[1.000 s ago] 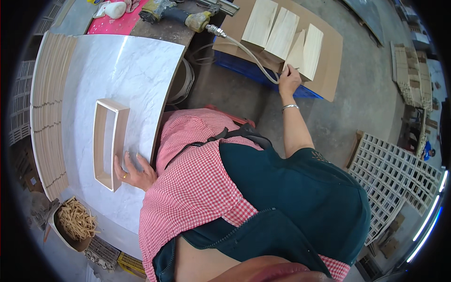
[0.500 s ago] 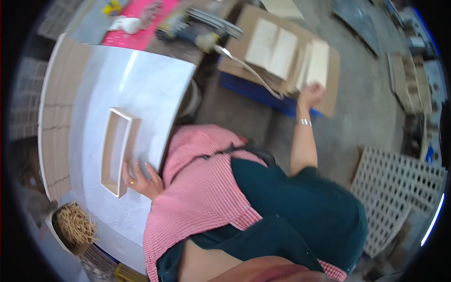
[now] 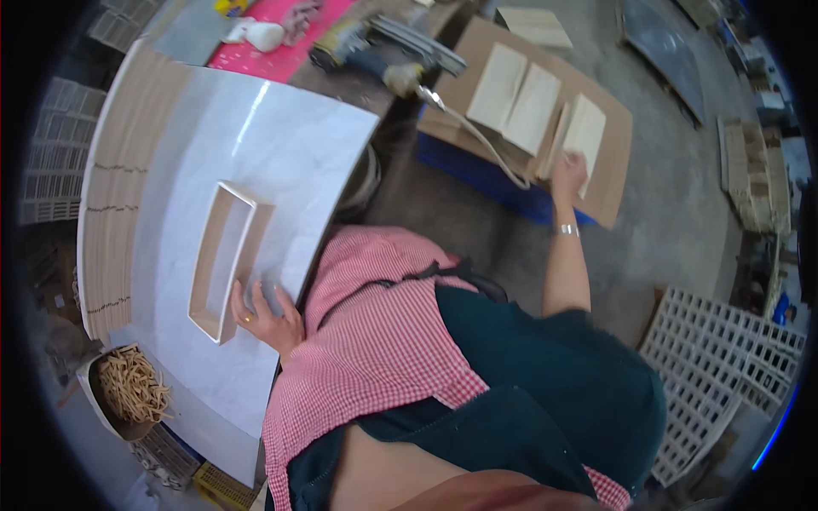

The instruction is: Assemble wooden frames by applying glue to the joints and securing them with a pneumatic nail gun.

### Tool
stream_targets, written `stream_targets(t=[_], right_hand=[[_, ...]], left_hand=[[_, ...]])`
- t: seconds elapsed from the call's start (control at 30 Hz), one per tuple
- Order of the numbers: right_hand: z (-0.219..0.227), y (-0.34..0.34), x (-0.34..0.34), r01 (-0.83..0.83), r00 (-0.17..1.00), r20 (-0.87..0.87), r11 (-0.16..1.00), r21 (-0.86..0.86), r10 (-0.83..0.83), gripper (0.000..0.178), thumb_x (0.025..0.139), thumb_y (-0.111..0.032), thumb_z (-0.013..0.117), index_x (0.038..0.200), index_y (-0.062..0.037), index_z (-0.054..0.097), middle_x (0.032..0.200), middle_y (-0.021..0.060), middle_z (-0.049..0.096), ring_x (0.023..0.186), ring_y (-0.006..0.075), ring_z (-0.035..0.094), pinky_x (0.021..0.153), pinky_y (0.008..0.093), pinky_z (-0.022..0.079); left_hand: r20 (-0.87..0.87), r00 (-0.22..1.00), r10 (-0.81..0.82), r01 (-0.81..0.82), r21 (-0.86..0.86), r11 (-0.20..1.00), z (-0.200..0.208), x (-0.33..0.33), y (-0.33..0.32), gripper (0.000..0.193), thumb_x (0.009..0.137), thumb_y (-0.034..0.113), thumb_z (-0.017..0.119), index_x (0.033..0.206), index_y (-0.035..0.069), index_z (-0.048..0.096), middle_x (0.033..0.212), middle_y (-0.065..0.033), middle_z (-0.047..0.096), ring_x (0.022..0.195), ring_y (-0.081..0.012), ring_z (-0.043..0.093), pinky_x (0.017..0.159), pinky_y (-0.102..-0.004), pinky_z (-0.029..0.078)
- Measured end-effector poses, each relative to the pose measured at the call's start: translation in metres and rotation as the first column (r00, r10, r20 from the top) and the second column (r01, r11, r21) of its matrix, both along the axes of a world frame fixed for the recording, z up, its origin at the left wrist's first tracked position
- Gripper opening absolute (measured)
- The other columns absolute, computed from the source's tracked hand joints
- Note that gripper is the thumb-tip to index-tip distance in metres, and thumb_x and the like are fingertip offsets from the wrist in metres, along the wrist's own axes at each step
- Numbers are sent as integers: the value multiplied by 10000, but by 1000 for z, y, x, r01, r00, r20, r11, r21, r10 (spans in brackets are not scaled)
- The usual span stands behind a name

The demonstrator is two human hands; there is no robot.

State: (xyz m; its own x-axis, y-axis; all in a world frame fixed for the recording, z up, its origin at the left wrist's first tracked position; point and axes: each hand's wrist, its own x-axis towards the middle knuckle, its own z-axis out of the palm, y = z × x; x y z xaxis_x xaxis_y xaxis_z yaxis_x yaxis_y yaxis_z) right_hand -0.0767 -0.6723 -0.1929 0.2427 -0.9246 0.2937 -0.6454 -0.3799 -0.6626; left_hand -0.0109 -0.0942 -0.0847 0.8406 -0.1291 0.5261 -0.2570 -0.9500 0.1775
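A long, pale wooden box frame (image 3: 250, 245) lies on the white marbled bench (image 3: 307, 128), between its left and right edges. The left hand (image 3: 274, 328) rests by the bench's right edge, its grip apart, fingers at the frame's side near one end. The right hand (image 3: 568, 176) is at a long, pale wooden board (image 3: 586, 128) near the brown cardboard sheet's (image 3: 460, 94) right edge; its fingers bend in, but I cannot tell if its grip holds anything.
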Motion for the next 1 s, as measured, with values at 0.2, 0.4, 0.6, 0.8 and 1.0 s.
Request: stream_targets(t=[0.2,0.4,0.6,0.8,1.0], right_hand=[[-27,-32,93,-169,867,-453,978,126,208,564,886,-466,645,1103,54,666,1064,259,670,969,399,653,885,439,525],[-75,-46,122,115,757,-648,962,247,76,772,859,-596,615,1259,63,633,1155,339,637,1143,455,597,990,484,489],[-67,-56,133,113,716,-675,924,365,179,822,843,-619,609,1279,78,626,1232,336,617,1211,482,553,1027,504,463],[-47,-49,130,32,609,-729,909,415,311,794,839,-602,591,1251,74,651,1227,315,641,1180,470,586,984,511,490],[-39,-54,123,19,798,-556,913,408,232,761,853,-598,566,1222,60,669,1151,296,673,1084,443,646,901,508,530]], left_hand=[[0,1000,21,-21,20,1000,-3,3,-2,367,876,137,705,1236,90,647,1449,-128,458,1331,-328,432,1121,-439,376],[-10,997,72,-72,42,997,-4,2,-2,365,875,151,713,1229,94,650,1447,-118,461,1338,-320,428,1125,-435,373],[-6,996,89,-89,15,996,-4,1,-4,375,869,152,723,1233,99,651,1448,-116,460,1340,-314,426,1126,-435,374],[11,998,56,-56,9,998,-6,3,-1,392,863,159,732,1242,108,649,1451,-115,459,1340,-312,428,1124,-438,379],[7,998,66,-66,6,998,-6,2,-1,402,858,163,739,1247,112,649,1450,-115,461,1341,-310,430,1125,-436,381]])
